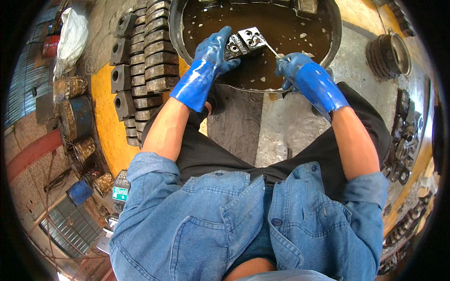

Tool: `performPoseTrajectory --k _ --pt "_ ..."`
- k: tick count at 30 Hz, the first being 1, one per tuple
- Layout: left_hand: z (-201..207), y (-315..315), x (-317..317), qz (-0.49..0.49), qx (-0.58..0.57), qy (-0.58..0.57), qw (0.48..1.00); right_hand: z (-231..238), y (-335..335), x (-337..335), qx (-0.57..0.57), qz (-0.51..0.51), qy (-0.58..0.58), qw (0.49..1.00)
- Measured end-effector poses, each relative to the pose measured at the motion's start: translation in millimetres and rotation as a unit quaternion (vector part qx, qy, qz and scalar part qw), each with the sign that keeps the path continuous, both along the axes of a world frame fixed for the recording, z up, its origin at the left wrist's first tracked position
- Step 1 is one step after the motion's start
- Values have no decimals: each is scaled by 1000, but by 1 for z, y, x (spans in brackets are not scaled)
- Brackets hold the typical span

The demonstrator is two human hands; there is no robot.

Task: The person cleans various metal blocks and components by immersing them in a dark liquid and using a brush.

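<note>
Hands (209, 51) (300, 68) partly hide block (243, 43) and rod (268, 45); basin (176, 28) cropped.

The basin (176, 33) has a dark grey rim around brown liquid (201, 19) flecked off-white. Above it, the left glove (206, 58) and right glove (304, 75) are glossy blue, the metal block (256, 42) silver smeared black, the rod (270, 48) pale. Left of the basin: grey-brown blocks (161, 60), yellow floor (104, 91), white bag (72, 40). Nearer the wearer than the basin: black trousers (211, 157), faded blue denim shirt (187, 234).
</note>
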State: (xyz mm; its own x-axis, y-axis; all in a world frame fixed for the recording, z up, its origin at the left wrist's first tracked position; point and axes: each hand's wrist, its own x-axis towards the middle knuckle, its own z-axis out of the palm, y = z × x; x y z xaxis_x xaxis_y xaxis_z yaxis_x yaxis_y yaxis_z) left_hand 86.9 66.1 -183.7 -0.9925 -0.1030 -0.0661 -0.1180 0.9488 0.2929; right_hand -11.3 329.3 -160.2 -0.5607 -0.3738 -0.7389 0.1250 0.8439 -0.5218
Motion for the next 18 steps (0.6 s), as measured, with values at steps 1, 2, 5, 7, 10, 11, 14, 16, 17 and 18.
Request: performPoseTrajectory --k 1,2,5,7,10,11,14,16,17,18 --pt "0 -1 0 1 -1 -1 1000 -2 -3 -1 9 23 28 999" --pt "-1 -2 0 1 2 -2 1000 -3 -3 -1 7 27 34 999" --pt "-2 -3 2 5 8 -3 1000 7 3 3 -27 3 10 1000" --pt "-1 -4 3 8 6 -3 1000 10 0 4 -24 1 13 1000" --pt "3 0 2 15 -1 -14 1000 8 -2 5 -24 -4 24 999" --pt "3 0 2 15 4 -17 1000 8 -2 4 -25 -5 28 999" --pt "3 -2 2 17 8 -20 1000 11 -6 2 7 -2 10 1000" --pt "2 -2 3 15 3 -17 1000 9 -5 4 -10 -11 7 1000" --pt "2 -3 3 15 4 -18 1000 10 -4 5 -18 -16 5 1000" --pt "2 -3 3 15 6 -19 1000 10 -5 6 -12 -23 9 1000"
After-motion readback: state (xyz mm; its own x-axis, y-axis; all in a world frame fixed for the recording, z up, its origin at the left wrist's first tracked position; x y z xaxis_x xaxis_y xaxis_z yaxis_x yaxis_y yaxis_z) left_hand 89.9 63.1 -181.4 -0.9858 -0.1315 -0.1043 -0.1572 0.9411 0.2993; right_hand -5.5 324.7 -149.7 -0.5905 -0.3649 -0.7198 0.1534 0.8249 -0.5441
